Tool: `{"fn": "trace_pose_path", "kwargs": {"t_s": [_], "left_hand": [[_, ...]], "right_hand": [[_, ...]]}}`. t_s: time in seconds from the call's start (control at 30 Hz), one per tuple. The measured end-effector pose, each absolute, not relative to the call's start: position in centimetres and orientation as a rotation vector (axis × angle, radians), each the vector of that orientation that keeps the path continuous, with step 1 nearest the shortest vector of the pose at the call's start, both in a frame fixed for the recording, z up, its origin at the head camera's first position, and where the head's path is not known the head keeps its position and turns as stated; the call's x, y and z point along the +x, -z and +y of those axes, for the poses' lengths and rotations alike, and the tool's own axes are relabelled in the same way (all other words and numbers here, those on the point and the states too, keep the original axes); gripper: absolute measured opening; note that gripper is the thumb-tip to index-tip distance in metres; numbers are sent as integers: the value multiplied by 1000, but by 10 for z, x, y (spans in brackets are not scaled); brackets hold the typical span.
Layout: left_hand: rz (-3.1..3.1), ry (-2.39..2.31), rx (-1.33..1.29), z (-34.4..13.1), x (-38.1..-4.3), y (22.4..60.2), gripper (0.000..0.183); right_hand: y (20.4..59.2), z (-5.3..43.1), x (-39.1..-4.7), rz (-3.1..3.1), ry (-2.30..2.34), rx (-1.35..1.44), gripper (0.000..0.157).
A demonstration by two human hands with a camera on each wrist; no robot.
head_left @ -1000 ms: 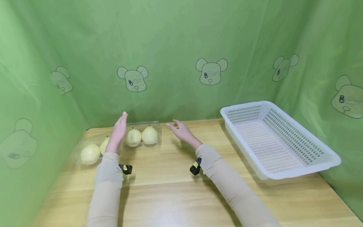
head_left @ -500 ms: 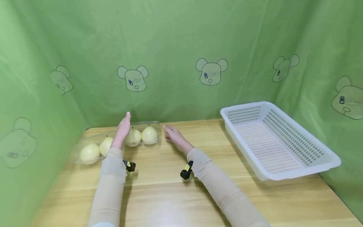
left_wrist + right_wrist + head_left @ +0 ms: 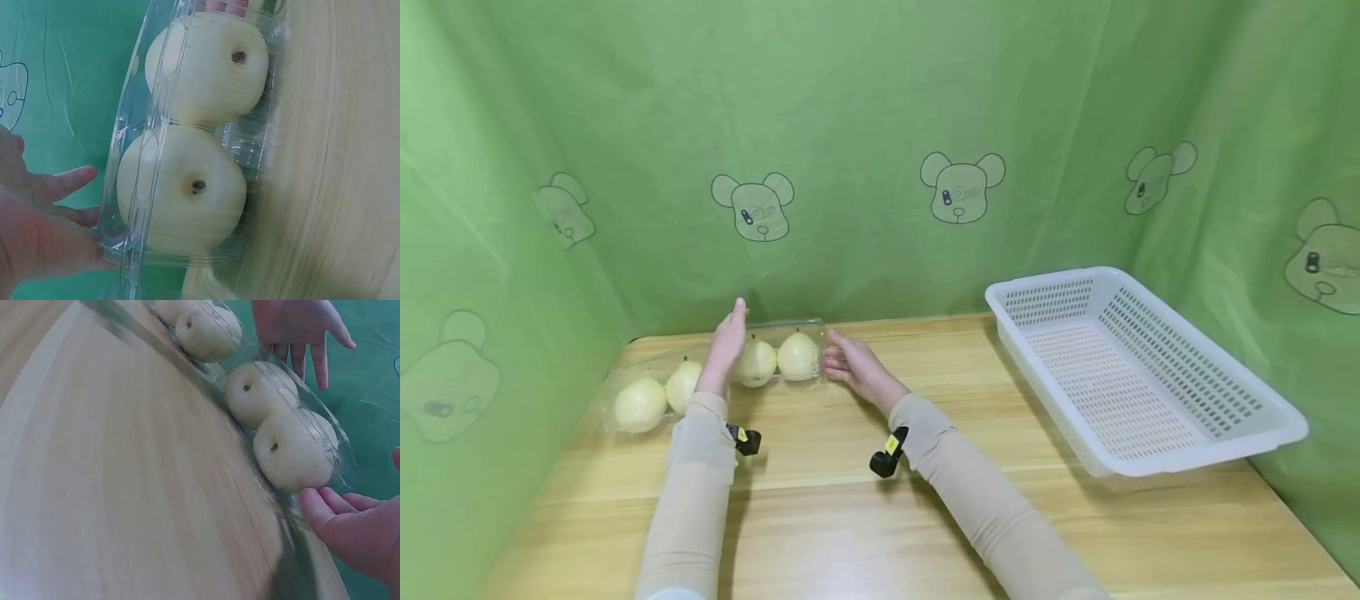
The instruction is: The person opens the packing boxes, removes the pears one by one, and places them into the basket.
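Two pale yellow pears sit in a clear plastic box at the back of the table. My left hand is at the box's left end, its fingertips right at the plastic in the left wrist view. At the opposite end is my right hand, fingers extended, fingertips at the box wall beside the nearer pear. The box stands between the two hands. A second clear box with pears lies further left, partly hidden behind my left forearm.
A white perforated plastic basket stands on the right of the wooden table. Green cloth printed with bear heads hangs round the back and both sides.
My right hand has moved left to the right end of the box. My left hand has shifted slightly right to its left end. The boxes and basket have stayed in place.
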State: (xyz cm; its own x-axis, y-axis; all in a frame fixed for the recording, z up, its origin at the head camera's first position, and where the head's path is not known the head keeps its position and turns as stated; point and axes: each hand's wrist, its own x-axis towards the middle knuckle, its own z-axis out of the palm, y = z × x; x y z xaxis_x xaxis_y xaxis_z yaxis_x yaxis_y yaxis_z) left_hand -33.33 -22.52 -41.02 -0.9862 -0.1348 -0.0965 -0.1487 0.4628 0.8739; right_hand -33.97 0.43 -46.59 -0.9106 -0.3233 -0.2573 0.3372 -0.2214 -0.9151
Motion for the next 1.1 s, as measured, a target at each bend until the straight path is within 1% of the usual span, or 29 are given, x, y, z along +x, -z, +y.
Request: {"fn": "trace_pose_path", "kwargs": {"t_s": [0.2,0.47,1.1], "left_hand": [[2669,-1590,-248,-223,-329,412,88],[2670,-1554,-256,-215,-323,416,91],[2605,-1617,-183,-189,-308,418,80]], "right_hand": [[468,5,-338,1615,2204,37,59],[473,12,-336,1596,2280,92,47],[471,41,-318,1541,2373,159,49]]}}
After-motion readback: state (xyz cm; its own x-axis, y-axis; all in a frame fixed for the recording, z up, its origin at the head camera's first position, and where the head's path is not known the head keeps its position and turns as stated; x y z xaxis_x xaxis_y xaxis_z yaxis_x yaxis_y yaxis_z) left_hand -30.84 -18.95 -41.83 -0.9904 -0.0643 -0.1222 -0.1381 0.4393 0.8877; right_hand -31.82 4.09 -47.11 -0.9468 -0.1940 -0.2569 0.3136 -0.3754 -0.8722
